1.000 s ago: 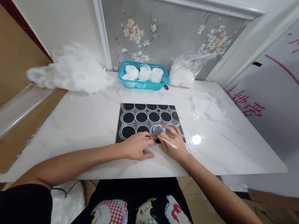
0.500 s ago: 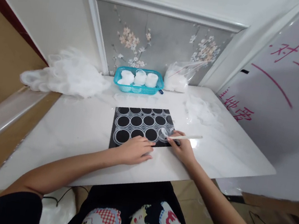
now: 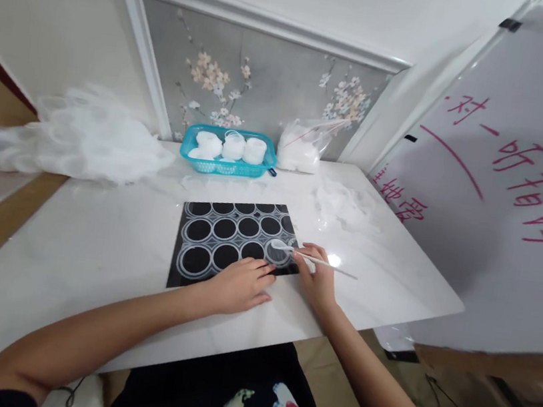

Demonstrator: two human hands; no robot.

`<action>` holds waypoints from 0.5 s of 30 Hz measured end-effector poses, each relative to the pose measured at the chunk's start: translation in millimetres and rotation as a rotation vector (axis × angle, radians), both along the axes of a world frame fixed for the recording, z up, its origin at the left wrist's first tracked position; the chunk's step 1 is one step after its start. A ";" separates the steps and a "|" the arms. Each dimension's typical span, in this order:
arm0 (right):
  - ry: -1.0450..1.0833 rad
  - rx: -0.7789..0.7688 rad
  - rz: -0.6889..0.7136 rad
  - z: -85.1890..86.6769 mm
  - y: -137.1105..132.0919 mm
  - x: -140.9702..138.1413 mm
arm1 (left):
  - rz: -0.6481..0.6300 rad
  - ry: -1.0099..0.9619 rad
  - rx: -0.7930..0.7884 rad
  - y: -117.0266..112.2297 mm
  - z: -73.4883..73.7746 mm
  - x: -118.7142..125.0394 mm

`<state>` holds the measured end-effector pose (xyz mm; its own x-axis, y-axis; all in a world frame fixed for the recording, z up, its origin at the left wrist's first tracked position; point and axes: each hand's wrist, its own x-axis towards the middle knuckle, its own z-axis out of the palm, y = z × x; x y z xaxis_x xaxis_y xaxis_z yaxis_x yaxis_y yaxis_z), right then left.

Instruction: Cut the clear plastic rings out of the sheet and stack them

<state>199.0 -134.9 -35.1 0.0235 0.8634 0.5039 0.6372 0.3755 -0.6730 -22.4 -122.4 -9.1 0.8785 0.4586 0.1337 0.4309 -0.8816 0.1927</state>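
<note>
A black mat (image 3: 232, 235) printed with white rings lies on the white table (image 3: 93, 252). My left hand (image 3: 238, 284) lies flat, fingers stretched out, on the mat's near edge. My right hand (image 3: 318, 276) pinches a thin white stick (image 3: 324, 263) at the mat's right corner. The stick's tip rests on a small clear round lid (image 3: 278, 250) sitting on a ring at the mat's near right.
A teal basket (image 3: 228, 152) with white round containers stands at the back by the floral wall panel. A clear bag (image 3: 302, 148) of white pieces sits to its right. White crumpled plastic heaps lie at the far left (image 3: 76, 139) and right (image 3: 345, 204). A whiteboard (image 3: 495, 194) with red writing leans at the right.
The camera has swung to the right and the scene shifted left. My right hand turned the stick from pointing right to resting its tip on the clear lid. My left hand stayed flat.
</note>
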 end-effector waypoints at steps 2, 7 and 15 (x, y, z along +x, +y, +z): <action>-0.049 0.053 -0.024 1.6 -2.6 -1.3 | 0.009 -0.027 0.006 -1.0 -4.0 -1.0; -0.194 -0.021 0.143 0.3 -5.0 -4.2 | 0.008 -0.047 -0.001 -1.2 -5.6 -1.0; 0.000 -0.195 0.214 -0.8 0.6 0.9 | 0.009 -0.025 0.001 -3.6 -5.6 -0.1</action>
